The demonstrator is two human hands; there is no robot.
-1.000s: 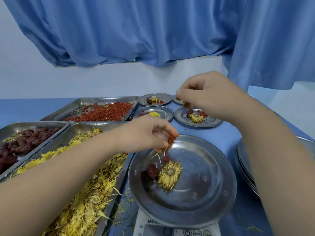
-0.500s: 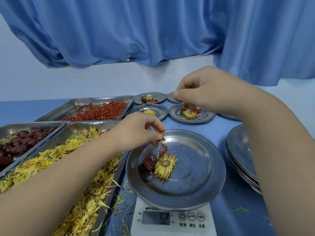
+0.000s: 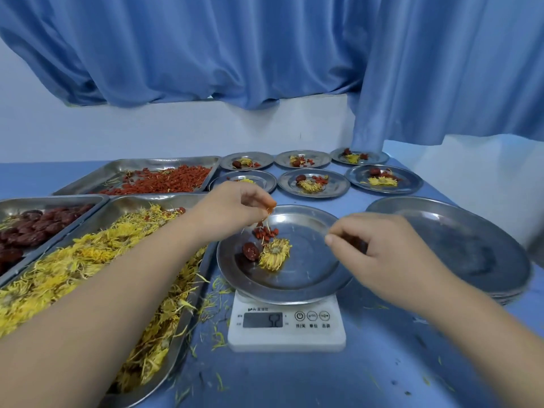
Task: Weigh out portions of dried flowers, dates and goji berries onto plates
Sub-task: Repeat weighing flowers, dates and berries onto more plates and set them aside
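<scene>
Over the 11 o'clock rim of the plate (image 3: 309, 260) on the scale (image 3: 285, 334), the left hand (image 3: 232, 207) pinches goji berries (image 3: 270, 205) between its fingers, the right hand (image 3: 382, 254) has fingers pinched together at 3 o'clock; dropping too many could overshoot the weight

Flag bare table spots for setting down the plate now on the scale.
Biggest bare patch: table in front of the scale and the stack of empty plates, only stray petals. Narrow strip between the stack and the filled plates. Left is packed with trays.
</scene>
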